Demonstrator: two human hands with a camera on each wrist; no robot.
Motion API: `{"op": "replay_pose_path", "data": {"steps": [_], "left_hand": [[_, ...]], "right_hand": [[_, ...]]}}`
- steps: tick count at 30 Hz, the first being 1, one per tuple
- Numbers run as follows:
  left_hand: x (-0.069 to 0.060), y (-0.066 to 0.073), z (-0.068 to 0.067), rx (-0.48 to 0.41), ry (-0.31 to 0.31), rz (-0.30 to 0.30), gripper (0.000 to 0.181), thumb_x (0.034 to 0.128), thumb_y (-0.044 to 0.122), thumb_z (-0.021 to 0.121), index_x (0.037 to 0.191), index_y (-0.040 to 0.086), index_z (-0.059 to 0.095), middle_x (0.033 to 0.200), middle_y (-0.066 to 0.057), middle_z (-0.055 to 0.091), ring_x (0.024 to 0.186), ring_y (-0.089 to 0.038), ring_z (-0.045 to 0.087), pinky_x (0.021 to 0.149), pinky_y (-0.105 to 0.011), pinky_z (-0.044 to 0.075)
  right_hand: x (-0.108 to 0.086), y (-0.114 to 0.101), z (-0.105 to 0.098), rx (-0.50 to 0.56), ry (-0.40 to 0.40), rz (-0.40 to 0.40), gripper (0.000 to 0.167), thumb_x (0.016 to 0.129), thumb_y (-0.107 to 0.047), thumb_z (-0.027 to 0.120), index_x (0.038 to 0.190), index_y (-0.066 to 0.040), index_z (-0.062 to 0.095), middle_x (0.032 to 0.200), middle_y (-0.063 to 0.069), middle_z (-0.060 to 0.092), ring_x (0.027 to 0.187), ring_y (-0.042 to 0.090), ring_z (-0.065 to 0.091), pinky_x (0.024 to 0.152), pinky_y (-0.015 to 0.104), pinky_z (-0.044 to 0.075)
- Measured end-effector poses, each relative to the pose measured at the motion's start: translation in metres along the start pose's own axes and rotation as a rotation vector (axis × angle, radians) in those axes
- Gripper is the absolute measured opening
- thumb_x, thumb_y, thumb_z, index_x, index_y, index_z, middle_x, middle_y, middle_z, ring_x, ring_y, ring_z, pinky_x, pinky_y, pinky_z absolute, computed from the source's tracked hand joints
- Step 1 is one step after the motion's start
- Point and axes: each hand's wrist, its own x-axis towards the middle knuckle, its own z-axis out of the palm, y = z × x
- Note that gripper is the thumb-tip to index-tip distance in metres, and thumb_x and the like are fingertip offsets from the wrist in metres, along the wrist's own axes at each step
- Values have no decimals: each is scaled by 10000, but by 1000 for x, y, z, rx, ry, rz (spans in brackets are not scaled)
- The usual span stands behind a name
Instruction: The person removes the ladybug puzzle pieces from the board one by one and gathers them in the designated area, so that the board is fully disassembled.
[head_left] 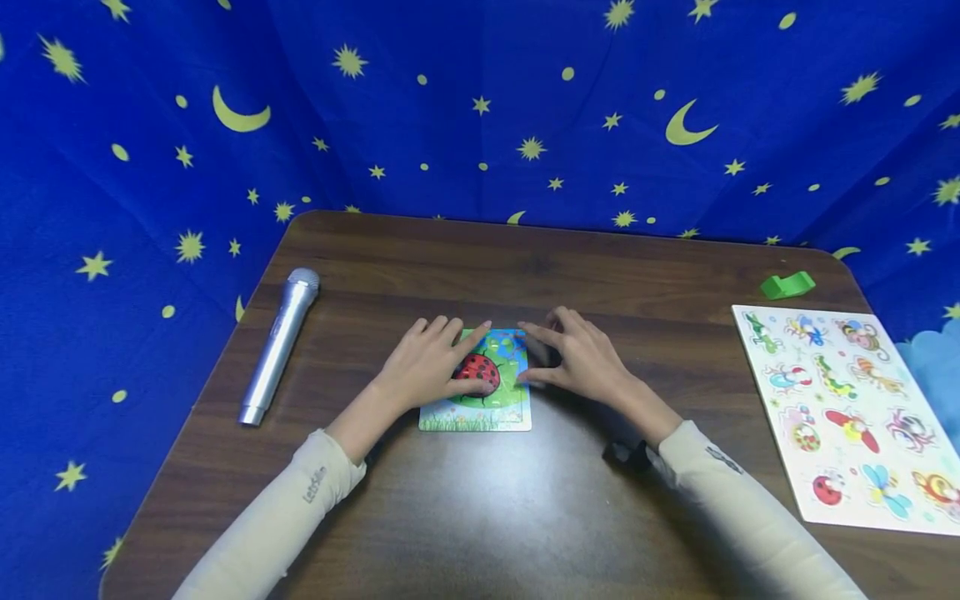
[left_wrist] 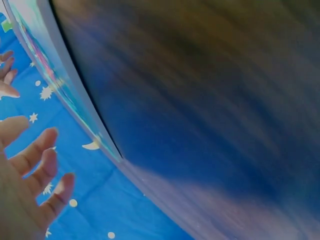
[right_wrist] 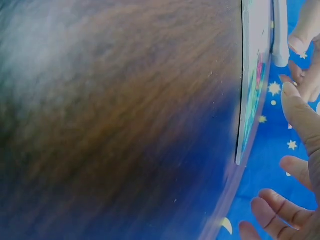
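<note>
A small square ladybug puzzle [head_left: 480,417] lies flat on the brown table, with a red spotted ladybug on green. In the head view the left hand [head_left: 427,362] is over the puzzle's left part, fingers spread and thumb across the ladybug. The right hand [head_left: 581,354] is at the puzzle's right edge, thumb and forefinger extended toward it. Neither hand grips anything. In the left wrist view the left hand [left_wrist: 30,185] shows relaxed, parted fingers beside the puzzle [left_wrist: 70,85]. The right wrist view has the right hand [right_wrist: 295,200] with loose fingers near the puzzle's edge [right_wrist: 245,110].
A silver microphone [head_left: 279,350] lies at the table's left. At the right are a white board with insect pictures [head_left: 847,417] and a green block [head_left: 787,286] behind it. A blue curtain with stars and moons [head_left: 480,108] hangs behind the wooden table [head_left: 510,517].
</note>
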Motion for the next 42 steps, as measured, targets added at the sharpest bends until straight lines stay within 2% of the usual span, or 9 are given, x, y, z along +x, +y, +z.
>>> {"op": "replay_pose_path", "data": {"steps": [6,15,22,29,36,42], "left_hand": [[0,6,2,-31,-50,-36,920,838,791,511,1528,192,409,1170,-122,592,1044,-275,576,823,-408,469],[3,13,4,-66,-177,-132,923,881,773,457,1553,150,346,1384,-182,531,1224,-334,555,986,-491,465],[7,16,7,-72,-230,-155,929,883,787,423,1560,158,329,1432,-210,492,1261,-371,532,1018,-514,449],[8,17,5,-45,-257,-168,923,881,790,424,1568,184,311,1346,-194,516,1159,-343,579,937,-483,492],[10,18,4,-133,-285,-203,873,879,765,474,1563,246,319,1257,-199,510,1059,-317,577,884,-478,496],[11,16,4,-187,-308,-226,865,857,772,507,1555,293,326,1109,-150,480,859,-227,495,715,-364,440]], "right_hand": [[0,-2,2,20,-18,22,746,732,-566,817,1339,-169,644,1025,91,545,768,161,470,590,279,419],[-1,-6,7,39,-35,53,732,730,-554,823,1320,-154,657,1021,103,560,726,146,470,560,249,405],[1,-7,10,34,-64,61,751,736,-572,809,1326,-135,648,997,101,553,710,137,455,549,238,399],[4,-10,11,38,-108,79,756,746,-568,806,1331,-119,638,972,92,532,715,141,448,540,235,389],[5,-13,14,15,-133,78,734,756,-553,806,1330,-126,646,988,88,533,744,142,449,542,237,388],[5,-15,15,23,-158,100,740,761,-558,799,1332,-113,642,1006,97,540,752,145,447,542,241,383]]}}
